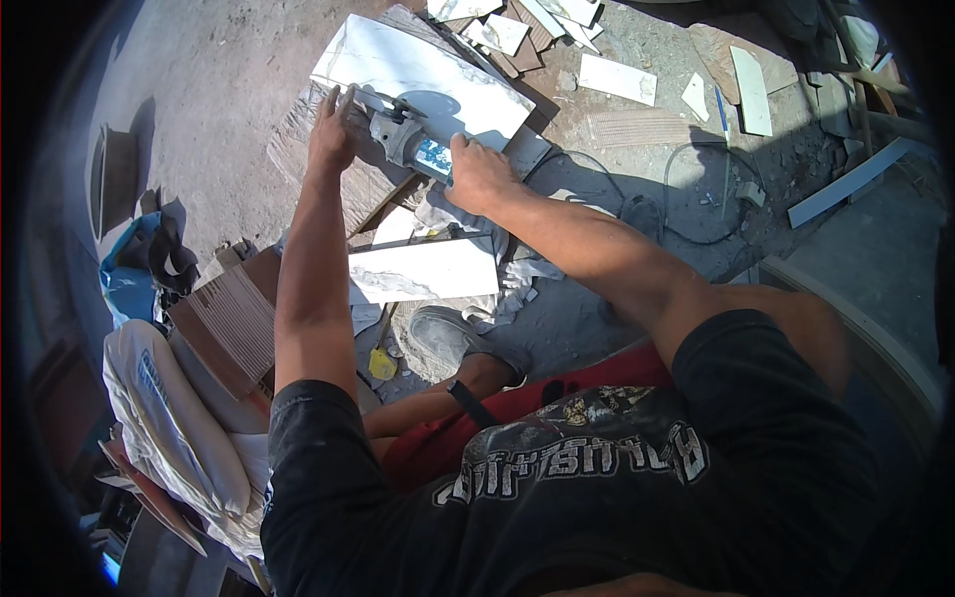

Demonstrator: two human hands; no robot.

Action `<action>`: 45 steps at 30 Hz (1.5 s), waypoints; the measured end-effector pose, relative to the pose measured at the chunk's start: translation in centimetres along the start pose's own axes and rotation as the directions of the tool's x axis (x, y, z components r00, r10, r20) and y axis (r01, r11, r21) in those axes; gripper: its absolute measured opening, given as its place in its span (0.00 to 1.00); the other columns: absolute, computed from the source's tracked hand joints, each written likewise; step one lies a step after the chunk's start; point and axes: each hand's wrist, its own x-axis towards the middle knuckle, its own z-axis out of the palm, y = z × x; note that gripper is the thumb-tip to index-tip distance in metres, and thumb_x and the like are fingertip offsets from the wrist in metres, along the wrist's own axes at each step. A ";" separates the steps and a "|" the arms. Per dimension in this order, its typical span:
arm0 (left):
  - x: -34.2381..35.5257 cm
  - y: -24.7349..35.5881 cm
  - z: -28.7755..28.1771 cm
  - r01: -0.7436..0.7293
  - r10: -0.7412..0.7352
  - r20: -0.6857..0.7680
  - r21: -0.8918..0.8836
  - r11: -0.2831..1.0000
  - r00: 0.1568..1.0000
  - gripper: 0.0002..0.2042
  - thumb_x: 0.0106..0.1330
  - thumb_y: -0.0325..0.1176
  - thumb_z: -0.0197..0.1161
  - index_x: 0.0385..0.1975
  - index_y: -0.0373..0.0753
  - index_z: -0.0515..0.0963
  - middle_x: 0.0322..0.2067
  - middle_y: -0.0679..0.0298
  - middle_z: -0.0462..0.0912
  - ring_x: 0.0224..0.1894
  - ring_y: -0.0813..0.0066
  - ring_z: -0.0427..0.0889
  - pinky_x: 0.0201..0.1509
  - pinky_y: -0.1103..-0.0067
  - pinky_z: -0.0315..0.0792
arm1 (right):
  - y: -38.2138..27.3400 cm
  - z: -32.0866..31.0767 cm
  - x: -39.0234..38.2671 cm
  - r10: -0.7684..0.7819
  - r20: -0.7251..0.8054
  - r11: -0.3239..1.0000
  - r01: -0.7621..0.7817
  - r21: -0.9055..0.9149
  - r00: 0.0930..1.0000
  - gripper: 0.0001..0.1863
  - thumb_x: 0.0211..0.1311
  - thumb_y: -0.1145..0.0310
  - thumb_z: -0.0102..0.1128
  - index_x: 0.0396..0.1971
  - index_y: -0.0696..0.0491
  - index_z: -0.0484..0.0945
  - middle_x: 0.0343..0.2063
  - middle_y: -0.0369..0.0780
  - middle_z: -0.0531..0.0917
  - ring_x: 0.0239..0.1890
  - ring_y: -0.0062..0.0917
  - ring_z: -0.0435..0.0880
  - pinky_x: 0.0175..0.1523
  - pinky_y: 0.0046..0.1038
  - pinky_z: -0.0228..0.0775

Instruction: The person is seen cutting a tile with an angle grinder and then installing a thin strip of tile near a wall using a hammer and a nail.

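My right hand is wrapped around the rear body of an angle grinder, which has a grey head and a blue-marked body. The grinder's disc end sits over the near edge of a large white marbled tile, casting a round shadow on it. At the tile's near left edge, my left hand has its fingers closed on the edge, beside a narrow pale strip next to the disc. Part of that grip is hidden. Under the white tile lie brown wood-grain tiles.
Another white marbled tile lies near my shoe. Broken tile pieces are scattered at the far side. A black cable loops on the floor at right. Stacked brown tiles and a white sack stand at left.
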 end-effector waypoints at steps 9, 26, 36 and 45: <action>1.1 -1.6 -0.2 -0.039 0.009 0.164 0.181 0.983 0.986 0.30 0.60 0.29 0.53 0.66 0.54 0.67 0.68 0.65 0.63 0.70 0.50 0.60 0.72 0.65 0.59 | -0.2 -0.1 -0.4 -0.009 -0.003 1.000 0.009 -0.003 1.000 0.32 0.49 0.66 0.70 0.51 0.64 0.65 0.44 0.55 0.80 0.50 0.46 0.81 0.56 0.39 0.75; 1.8 -0.1 -0.8 0.020 -0.101 0.277 0.283 0.959 0.956 0.31 0.59 0.29 0.54 0.66 0.59 0.68 0.69 0.71 0.62 0.68 0.56 0.63 0.71 0.66 0.61 | 0.3 -0.3 -1.1 0.039 0.049 0.998 -0.036 -0.061 0.998 0.36 0.52 0.69 0.66 0.59 0.65 0.62 0.47 0.53 0.78 0.50 0.42 0.82 0.55 0.36 0.76; 1.6 -0.5 -1.4 0.029 -0.117 0.305 0.279 0.960 0.945 0.31 0.59 0.29 0.54 0.66 0.60 0.67 0.70 0.73 0.61 0.66 0.55 0.65 0.70 0.67 0.64 | 0.2 -0.3 -1.4 0.036 0.043 0.998 -0.034 -0.049 0.998 0.34 0.53 0.70 0.65 0.58 0.65 0.63 0.46 0.54 0.79 0.51 0.42 0.82 0.56 0.36 0.75; 1.8 -0.3 -1.8 0.057 -0.162 0.329 0.307 0.950 0.930 0.32 0.58 0.28 0.53 0.66 0.60 0.67 0.70 0.72 0.60 0.66 0.54 0.66 0.69 0.66 0.65 | 0.3 -0.6 -2.0 0.049 0.054 0.999 -0.049 -0.015 0.997 0.30 0.52 0.71 0.66 0.53 0.64 0.64 0.46 0.54 0.79 0.52 0.44 0.80 0.58 0.38 0.73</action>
